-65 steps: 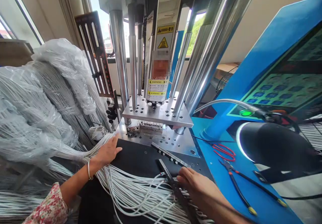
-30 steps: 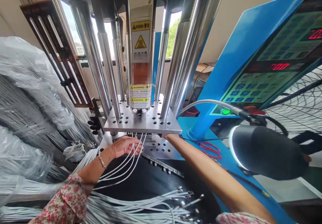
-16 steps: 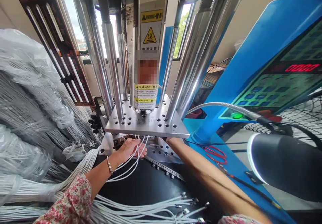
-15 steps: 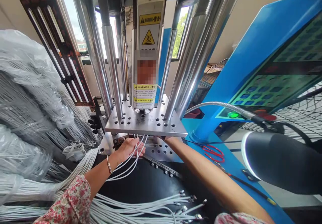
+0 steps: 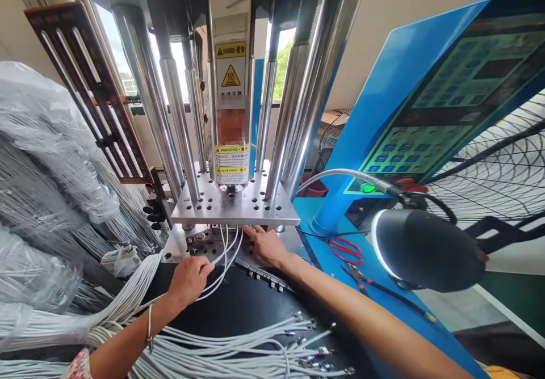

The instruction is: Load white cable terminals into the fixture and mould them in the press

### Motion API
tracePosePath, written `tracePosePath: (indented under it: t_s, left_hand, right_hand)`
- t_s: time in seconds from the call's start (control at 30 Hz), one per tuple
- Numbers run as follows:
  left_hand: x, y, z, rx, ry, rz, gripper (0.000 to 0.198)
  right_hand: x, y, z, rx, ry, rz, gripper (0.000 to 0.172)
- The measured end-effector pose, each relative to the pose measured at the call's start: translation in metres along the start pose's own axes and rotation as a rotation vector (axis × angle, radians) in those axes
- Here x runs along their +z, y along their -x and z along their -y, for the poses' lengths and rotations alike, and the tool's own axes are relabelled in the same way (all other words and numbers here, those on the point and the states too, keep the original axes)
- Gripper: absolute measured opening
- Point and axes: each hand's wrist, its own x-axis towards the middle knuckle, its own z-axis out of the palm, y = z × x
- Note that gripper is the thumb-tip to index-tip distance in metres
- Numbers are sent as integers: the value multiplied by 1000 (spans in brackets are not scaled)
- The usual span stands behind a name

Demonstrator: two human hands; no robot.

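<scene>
Black and smooth, the flat table top [image 5: 247,305] sits low in front of the person. Closest to us, a big bunch of long white cables with shiny metal ends [image 5: 221,342] lies across it, tips to the right. Near them is the left hand [image 5: 187,279], with a thin bangle [image 5: 150,328] on the wrist. Its fingers are curled in, and it pinches some of the thin white cables [image 5: 225,248] that run up to the machine. Their tops go under a thick silver metal plate full of round holes [image 5: 234,213], where we can't see the ends. The right hand [image 5: 270,247] reaches in from the other side. Its fingers stretch under the plate's edge, beside those cables; I can't tell if it has hold of anything. Just below this hand, a long dark bar with little pale blocks [image 5: 266,278] lies at a slant on the table top.

To the right, a tool with red loop handles [image 5: 347,250] and a pair of long-handled pliers [image 5: 383,294] lie on a blue surface, near a fat black lamp with a glowing white rim [image 5: 430,248]. Above the plate stands a tall shiny metal box with yellow warning stickers [image 5: 230,166], between silver posts. On the left are fat cable bundles in clear plastic [image 5: 59,158]. Bright windows [image 5: 284,64] shine far behind.
</scene>
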Motion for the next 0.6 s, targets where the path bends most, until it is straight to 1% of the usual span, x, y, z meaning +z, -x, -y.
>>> tracePosePath:
  t_s: [0.13, 0.2, 0.23, 0.27, 0.33, 0.4, 0.43, 0.5, 0.6]
  left_hand:
    - [10, -13, -8, 25, -6, -22, 26]
    - [11, -16, -9, 49, 6, -7, 26]
    - [10, -17, -10, 68, 15, -18, 24]
    - [8, -19, -10, 92, 22, -52, 21]
    - [3, -25, -13, 166, 7, -183, 15]
    - [-1, -37, -20, 275, -57, -326, 21]
    - [-2, -43, -24, 327, -103, -370, 27]
    - [2, -54, -33, 385, -189, -413, 39]
    - [13, -63, -42, 371, -264, -441, 47]
  right_hand:
    - [5, -4, 3, -3, 82, 3, 75]
    - [7, -4, 3, 14, 85, -4, 75]
    - [8, -4, 3, 21, 80, -9, 75]
    - [9, -3, 2, 27, 75, -15, 75]
    - [10, -2, 2, 33, 63, -28, 74]
    - [9, -1, 3, 29, 36, -34, 77]
    - [8, 0, 5, 25, 2, -40, 77]
    - [3, -1, 6, 32, -88, -69, 72]
    - [-8, -7, 6, 110, -195, -171, 52]
